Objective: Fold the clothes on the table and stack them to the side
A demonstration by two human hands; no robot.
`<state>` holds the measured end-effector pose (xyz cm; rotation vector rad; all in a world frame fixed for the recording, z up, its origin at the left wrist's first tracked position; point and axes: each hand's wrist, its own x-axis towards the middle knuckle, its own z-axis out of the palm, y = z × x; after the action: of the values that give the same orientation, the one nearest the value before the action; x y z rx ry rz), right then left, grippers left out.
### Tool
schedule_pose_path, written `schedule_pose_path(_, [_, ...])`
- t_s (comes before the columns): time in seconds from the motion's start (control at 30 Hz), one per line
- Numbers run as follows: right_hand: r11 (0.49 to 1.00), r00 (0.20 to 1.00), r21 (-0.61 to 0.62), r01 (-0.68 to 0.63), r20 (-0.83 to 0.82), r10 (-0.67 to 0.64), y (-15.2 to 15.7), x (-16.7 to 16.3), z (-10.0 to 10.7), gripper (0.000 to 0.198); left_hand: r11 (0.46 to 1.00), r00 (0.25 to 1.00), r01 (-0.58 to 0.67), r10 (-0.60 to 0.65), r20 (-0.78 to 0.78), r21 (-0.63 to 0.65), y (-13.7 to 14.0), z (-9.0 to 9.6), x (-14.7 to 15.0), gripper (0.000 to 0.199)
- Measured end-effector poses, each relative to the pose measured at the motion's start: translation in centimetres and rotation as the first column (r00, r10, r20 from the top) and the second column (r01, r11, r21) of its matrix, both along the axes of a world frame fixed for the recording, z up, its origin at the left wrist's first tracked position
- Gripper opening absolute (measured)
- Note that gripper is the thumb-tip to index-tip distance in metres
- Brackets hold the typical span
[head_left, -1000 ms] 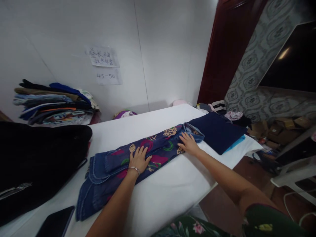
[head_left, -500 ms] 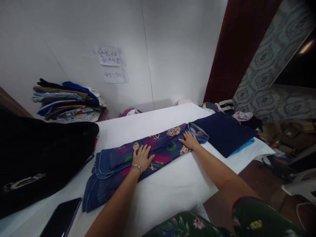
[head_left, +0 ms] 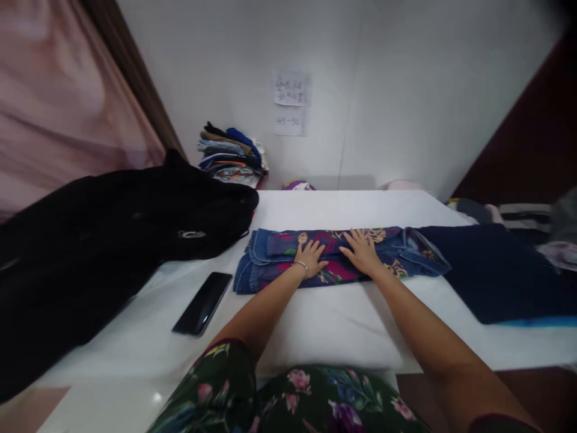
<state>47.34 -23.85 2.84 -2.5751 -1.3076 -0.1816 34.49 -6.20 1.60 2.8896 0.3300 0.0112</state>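
Observation:
A denim jacket (head_left: 279,246) with a colourful print lies folded into a long narrow strip on the white-covered table, its collar end to the right. My left hand (head_left: 310,257), with a bracelet at the wrist, rests flat on its left-middle part, fingers spread. Close by, my right hand (head_left: 362,252) presses flat on the jacket's middle, fingers spread too. Neither hand grips anything. Under or against the collar end lies a folded dark navy garment (head_left: 491,270), with a bright blue edge showing beneath it.
A black garment (head_left: 112,222) spreads over the table's left side. A phone (head_left: 202,304) lies in front of it. Behind stands a stack of folded clothes (head_left: 232,153). Paper notes (head_left: 292,90) hang on the wall. More clothes (head_left: 478,210) lie at the back right.
My view has swung left. My right hand has slid from near the collar along the jacket towards my left hand. The left hand stays on the jacket.

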Motion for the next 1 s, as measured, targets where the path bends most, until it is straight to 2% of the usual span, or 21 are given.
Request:
schedule_pose_path(0.1, [0.997,0.999,-0.074,-0.003,-0.046,0.0,0.3,-0.8,-2.3,0.06,1.0,1.0,-0.009,0.009,-0.009,0.017,0.1,0.5,-2.5,0.064])
schedule_pose_path(0.17, [0.998,1.0,-0.066,0.004,-0.027,-0.006,0.0,-0.7,-3.6,0.06,0.998,0.999,-0.049,0.048,0.025,0.041,0.5,0.8,-5.0,0.061])
schedule_pose_path(0.27, [0.999,1.0,-0.046,-0.007,0.008,0.007,-0.3,-0.3,-4.4,0.059,0.988,0.985,-0.146,0.141,0.095,0.053,1.3,1.1,-8.9,0.054])
schedule_pose_path(0.37, [0.999,1.0,-0.032,-0.015,0.022,0.015,-0.4,-0.1,-4.6,0.059,0.96,0.954,-0.277,0.27,0.134,0.04,2.6,1.6,-11.6,0.047])
schedule_pose_path(0.47, [1.0,0.999,-0.01,-0.026,0.023,0.026,-0.4,-0.1,-4.7,0.058,0.886,0.872,-0.463,0.449,0.196,0.035,4.5,2.3,-12.6,0.044])
schedule_pose_path(0.53, [0.999,0.999,0.004,-0.037,0.015,0.037,-0.4,-0.1,-4.7,0.057,0.801,0.781,-0.598,0.585,0.218,-0.008,6.0,2.8,-12.6,0.047])
schedule_pose_path(0.63, [0.999,0.999,0.009,-0.043,-0.006,0.043,-0.4,-0.2,-4.6,0.057,0.651,0.647,-0.741,0.758,0.083,-0.167,8.1,3.5,-12.1,0.056])
schedule_pose_path(0.7, [0.999,0.999,0.005,-0.042,-0.018,0.042,-0.3,-0.4,-4.4,0.057,0.578,0.598,-0.781,0.801,-0.021,-0.237,9.3,3.8,-11.6,0.062])
schedule_pose_path(0.9, [0.999,0.999,0.0,-0.046,-0.022,0.046,-0.2,-0.5,-4.3,0.057,0.498,0.546,-0.813,0.832,-0.096,-0.3,12.6,4.0,-10.2,0.08])
schedule_pose_path(1.0, [0.999,0.998,-0.007,-0.049,-0.03,0.049,-0.2,-0.5,-4.3,0.058,0.456,0.526,-0.816,0.841,-0.129,-0.356,13.8,4.2,-10.0,0.078])
